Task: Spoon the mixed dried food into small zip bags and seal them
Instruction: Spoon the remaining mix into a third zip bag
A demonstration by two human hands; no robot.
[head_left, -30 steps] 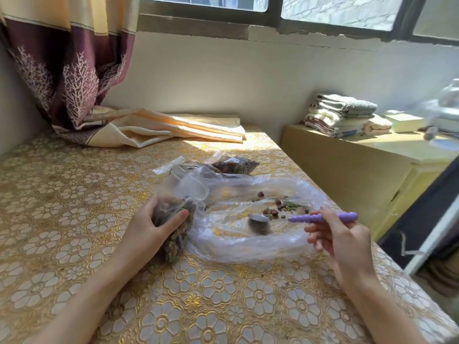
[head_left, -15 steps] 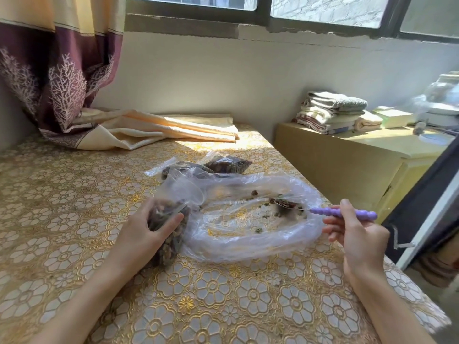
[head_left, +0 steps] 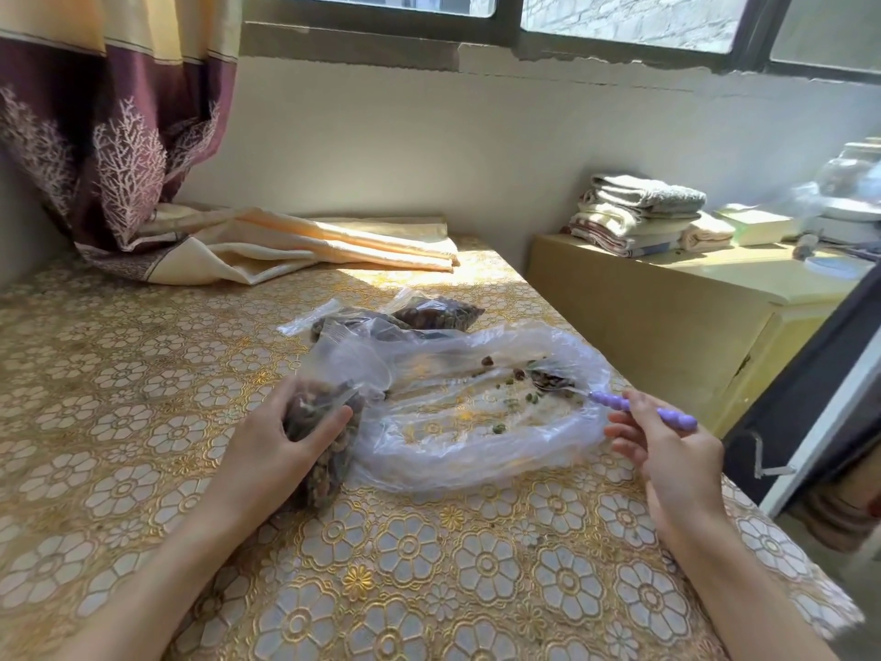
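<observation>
Zip bag [head_left: 320, 450] sits in left hand [head_left: 281, 438] grip; right hand [head_left: 667, 450] holds spoon [head_left: 619, 404].

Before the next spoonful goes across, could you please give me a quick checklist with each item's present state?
1. Left hand grips the small zip bag: ok.
2. Bag mouth held open toward the spoon: cannot tell.
3. Right hand holds the purple spoon by its handle: ok.
4. Spoon bowl loaded with dried food: ok, some pieces in it.
5. Enough food left in the large clear bag: not ok, only scattered bits.
6. Filled zip bags clear of the path: ok, behind.
</observation>
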